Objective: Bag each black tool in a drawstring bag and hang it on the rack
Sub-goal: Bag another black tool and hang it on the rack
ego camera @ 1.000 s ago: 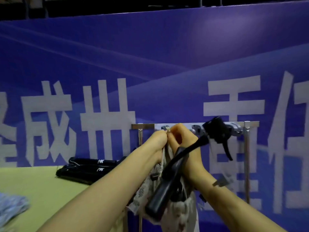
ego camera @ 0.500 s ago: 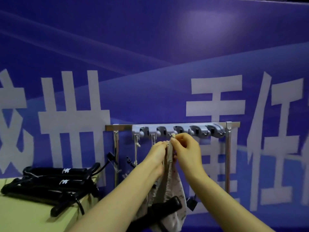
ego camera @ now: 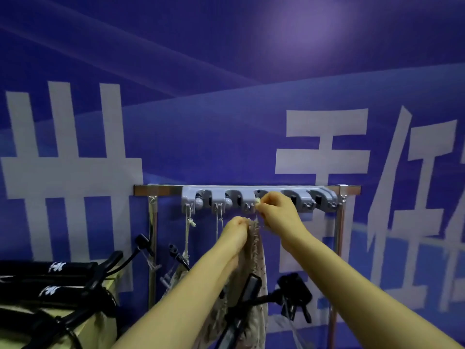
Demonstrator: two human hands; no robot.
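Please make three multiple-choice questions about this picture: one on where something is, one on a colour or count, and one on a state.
1. Where is the right hand?
A. at the third hook of the grey rack
B. on the yellow table
C. on the rack's right post

2. How many bags already hang by their strings from the hooks left of the hands?
A. none
B. two
C. five

3. What state is the drawstring bag in the left hand in?
A. lying flat on the table
B. held up at its gathered neck, a black tool sticking out
C. folded and empty

Answers:
1. A, its fingertips pinch the cord end at that hook.
2. B, two strings hang from the first two hooks.
3. B, the left hand grips the bunched top below the rack.
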